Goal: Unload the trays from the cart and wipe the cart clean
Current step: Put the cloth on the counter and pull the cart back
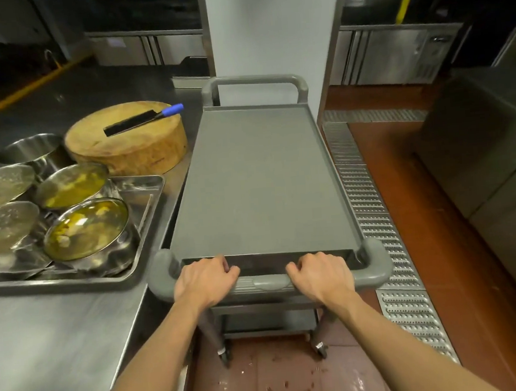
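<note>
A grey cart (262, 182) stands in the middle of the scene, its long flat top running from near to far, with a looped handle at each end. The left hand (206, 281) and the right hand (320, 275) both grip the near handle (271, 282), fingers curled over the bar and clamped on it, the two hands a little apart. A lower shelf and two wheels show beneath the near end.

Just left of the cart is a steel counter (61, 343). On it, near the cart's near half, lies a steel tray (146, 210) holding several metal bowls; two of them (86, 230) hold yellowish liquid, and perforated lids (4, 227) lie on the left side. Farther back on the counter sits a round wooden chopping block (129, 143) with a cleaver (142, 119) on top, its blue grip pointing right. A steel pot (32, 151) stands left of the block.

Right of the cart a metal drain grate (375, 217) runs along the red floor. A white pillar (268, 31) rises behind the cart's far end
</note>
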Demonstrator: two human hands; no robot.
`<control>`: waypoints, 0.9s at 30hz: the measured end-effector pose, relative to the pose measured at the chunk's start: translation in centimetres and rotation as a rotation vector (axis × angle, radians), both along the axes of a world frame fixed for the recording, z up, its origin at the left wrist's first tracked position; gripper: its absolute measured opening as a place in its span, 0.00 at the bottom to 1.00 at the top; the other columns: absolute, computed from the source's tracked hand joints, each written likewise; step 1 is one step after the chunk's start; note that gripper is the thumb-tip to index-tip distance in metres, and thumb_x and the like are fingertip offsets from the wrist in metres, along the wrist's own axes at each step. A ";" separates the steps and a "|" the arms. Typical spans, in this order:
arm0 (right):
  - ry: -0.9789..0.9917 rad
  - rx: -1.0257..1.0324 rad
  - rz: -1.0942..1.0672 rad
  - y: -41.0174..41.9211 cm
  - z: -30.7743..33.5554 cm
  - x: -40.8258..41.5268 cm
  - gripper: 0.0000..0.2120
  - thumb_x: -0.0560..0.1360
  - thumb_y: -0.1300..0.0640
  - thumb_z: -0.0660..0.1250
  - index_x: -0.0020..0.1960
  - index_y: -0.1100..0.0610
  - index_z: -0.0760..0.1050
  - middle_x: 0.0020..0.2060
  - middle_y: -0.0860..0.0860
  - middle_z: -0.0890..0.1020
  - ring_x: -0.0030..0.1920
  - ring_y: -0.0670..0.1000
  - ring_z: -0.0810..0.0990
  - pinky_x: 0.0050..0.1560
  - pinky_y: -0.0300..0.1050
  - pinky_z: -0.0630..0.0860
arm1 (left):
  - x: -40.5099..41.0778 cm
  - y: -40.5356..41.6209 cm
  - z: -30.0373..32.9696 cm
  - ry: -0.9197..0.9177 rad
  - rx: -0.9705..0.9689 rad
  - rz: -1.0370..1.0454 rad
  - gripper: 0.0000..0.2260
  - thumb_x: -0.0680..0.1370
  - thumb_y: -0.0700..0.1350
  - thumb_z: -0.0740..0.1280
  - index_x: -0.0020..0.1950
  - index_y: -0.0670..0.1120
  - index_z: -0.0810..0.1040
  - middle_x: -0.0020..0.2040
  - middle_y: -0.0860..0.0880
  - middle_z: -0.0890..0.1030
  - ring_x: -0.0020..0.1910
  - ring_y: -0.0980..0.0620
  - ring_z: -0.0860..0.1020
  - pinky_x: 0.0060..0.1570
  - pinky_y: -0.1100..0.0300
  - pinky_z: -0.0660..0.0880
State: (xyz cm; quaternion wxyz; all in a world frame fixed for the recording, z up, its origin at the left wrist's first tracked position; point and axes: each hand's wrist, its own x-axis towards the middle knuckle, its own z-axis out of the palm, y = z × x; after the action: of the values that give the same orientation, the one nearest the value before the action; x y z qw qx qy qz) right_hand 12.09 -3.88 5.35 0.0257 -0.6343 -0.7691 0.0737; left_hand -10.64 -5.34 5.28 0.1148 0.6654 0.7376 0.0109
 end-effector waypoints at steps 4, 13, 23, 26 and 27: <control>-0.002 0.010 -0.037 4.0 0.1 -1.7 0.24 0.75 0.42 0.50 0.38 0.55 0.80 0.36 0.56 0.83 0.33 0.57 0.73 0.38 0.48 0.66 | -1.6 4.5 0.1 0.001 0.003 -0.024 0.17 0.75 0.58 0.53 0.46 0.51 0.78 0.40 0.49 0.82 0.38 0.49 0.77 0.43 0.54 0.72; 0.003 0.049 -0.046 12.4 -0.2 -5.0 0.26 0.75 0.42 0.50 0.39 0.56 0.80 0.35 0.55 0.82 0.34 0.57 0.77 0.39 0.48 0.71 | -4.9 14.2 -0.2 0.039 -0.052 -0.045 0.17 0.73 0.58 0.54 0.49 0.53 0.78 0.47 0.47 0.83 0.44 0.46 0.78 0.44 0.54 0.70; 0.008 0.074 -0.057 12.4 -0.2 -6.6 0.24 0.76 0.44 0.51 0.41 0.56 0.81 0.38 0.56 0.84 0.41 0.59 0.82 0.41 0.48 0.71 | -6.3 14.8 0.0 0.004 -0.064 -0.024 0.13 0.73 0.58 0.54 0.48 0.55 0.75 0.48 0.49 0.83 0.41 0.48 0.75 0.45 0.54 0.68; 0.017 0.077 -0.065 12.3 0.0 -6.6 0.24 0.75 0.44 0.51 0.38 0.56 0.80 0.37 0.56 0.84 0.39 0.59 0.81 0.40 0.48 0.71 | -6.4 14.7 0.1 -0.005 -0.055 -0.019 0.14 0.73 0.58 0.54 0.49 0.54 0.76 0.48 0.48 0.83 0.44 0.46 0.78 0.48 0.52 0.70; 0.017 0.070 -0.070 12.2 0.1 -6.6 0.24 0.75 0.44 0.51 0.38 0.56 0.79 0.36 0.56 0.83 0.38 0.59 0.80 0.40 0.49 0.70 | -6.3 14.5 0.2 -0.007 -0.057 -0.017 0.15 0.74 0.58 0.54 0.50 0.54 0.76 0.48 0.48 0.83 0.43 0.47 0.77 0.48 0.52 0.70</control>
State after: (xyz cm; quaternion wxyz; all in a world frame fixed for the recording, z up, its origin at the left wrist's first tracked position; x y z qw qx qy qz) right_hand 5.52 8.36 5.48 0.0570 -0.6588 -0.7484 0.0514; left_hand -16.93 9.17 5.53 0.1364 0.6681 0.7314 -0.0089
